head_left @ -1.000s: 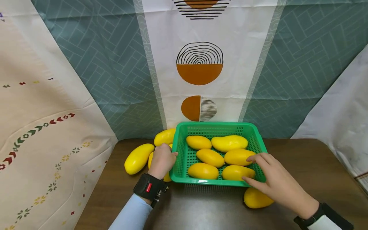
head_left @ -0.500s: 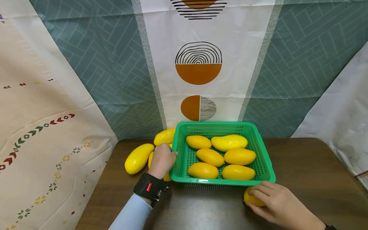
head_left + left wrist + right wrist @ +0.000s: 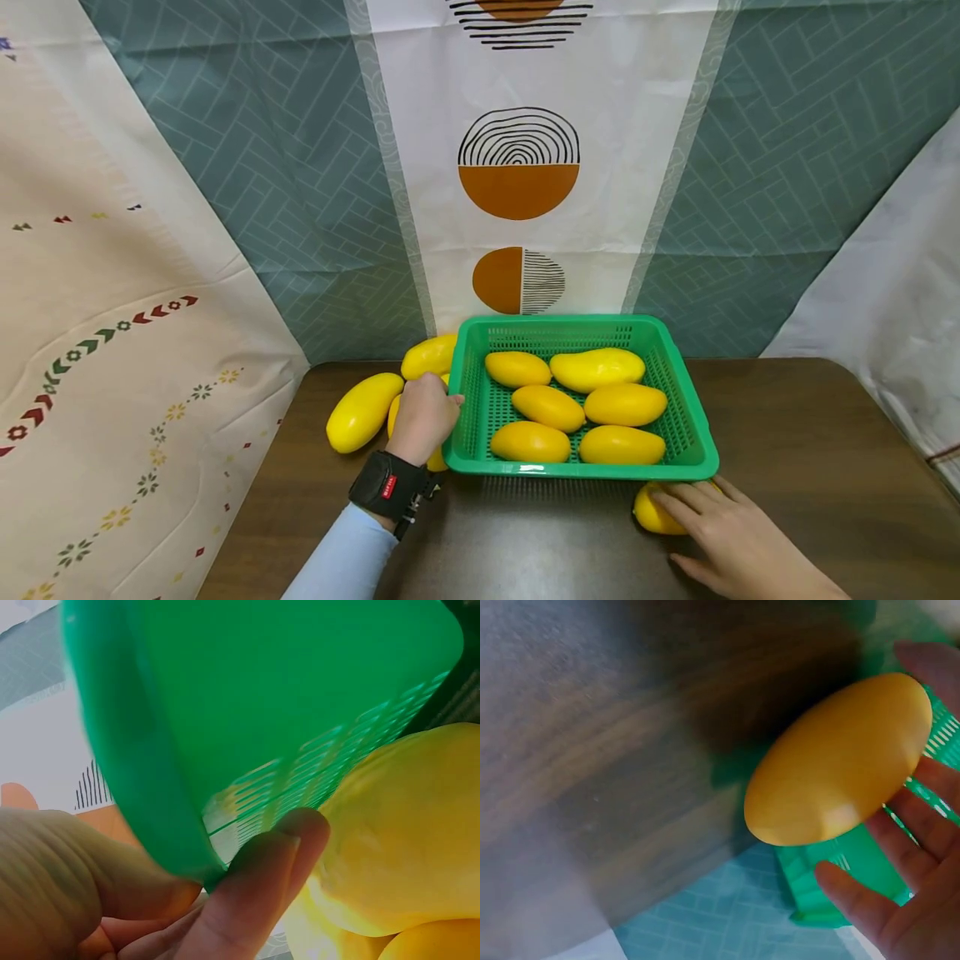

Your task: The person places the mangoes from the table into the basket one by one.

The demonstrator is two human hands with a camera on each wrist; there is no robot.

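Note:
A green plastic basket [image 3: 581, 470] stands at the back middle of the table, with several yellow mangoes [image 3: 626, 405] lying inside. My left hand [image 3: 424, 421] pinches its left rim; the left wrist view has thumb and fingers on either side of the basket wall [image 3: 277, 682]. In front of the basket's right corner lies one more mango [image 3: 654, 510]. My right hand [image 3: 723, 533] reaches over that mango's right end, partly covering it. The right wrist view has the fingers extended and spread along the mango [image 3: 840, 761], thumb apart from it.
More yellow mangoes [image 3: 363, 412] lie on the dark wooden table [image 3: 555, 550] left of the basket, some hidden behind my left hand. A patterned cloth [image 3: 345, 192] hangs right behind the basket. Light cloth [image 3: 150, 433] drapes along the left side.
My right hand has come down from over the basket's right side to the mango in front, and its fingers have since spread. My left hand stays at the rim.

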